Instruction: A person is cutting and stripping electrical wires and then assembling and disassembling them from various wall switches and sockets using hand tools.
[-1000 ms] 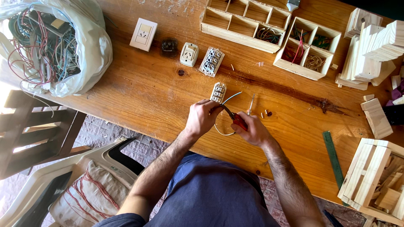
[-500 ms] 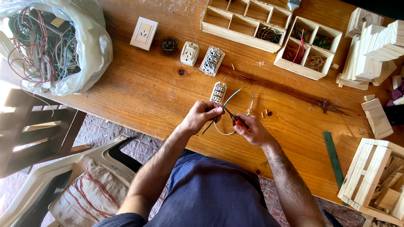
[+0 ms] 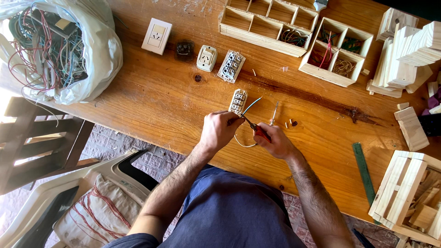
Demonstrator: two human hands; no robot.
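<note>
My left hand (image 3: 221, 131) pinches a thin wire (image 3: 251, 106) with a blue and white end, whose loop hangs down to the wooden table (image 3: 151, 96). My right hand (image 3: 274, 142) grips red-handled pliers (image 3: 255, 128), their jaws closed on the wire right beside my left fingers. A white socket module (image 3: 238, 101) lies on the table just beyond my hands. A small screwdriver (image 3: 274, 113) lies to its right, next to a few small screws (image 3: 291, 123).
Along the far side lie a white wall plate (image 3: 156, 36), a dark round part (image 3: 184, 49), a white socket (image 3: 206, 58) and another module (image 3: 231, 66). Wooden compartment boxes (image 3: 334, 50) hold wires. A plastic bag (image 3: 59, 46) of cables sits left. Wood blocks (image 3: 406, 46), a green ruler (image 3: 364, 172) and a crate (image 3: 404, 193) lie right.
Both hands have shifted slightly toward me and the left with the wire; the pliers now grip it closer to my left fingers.
</note>
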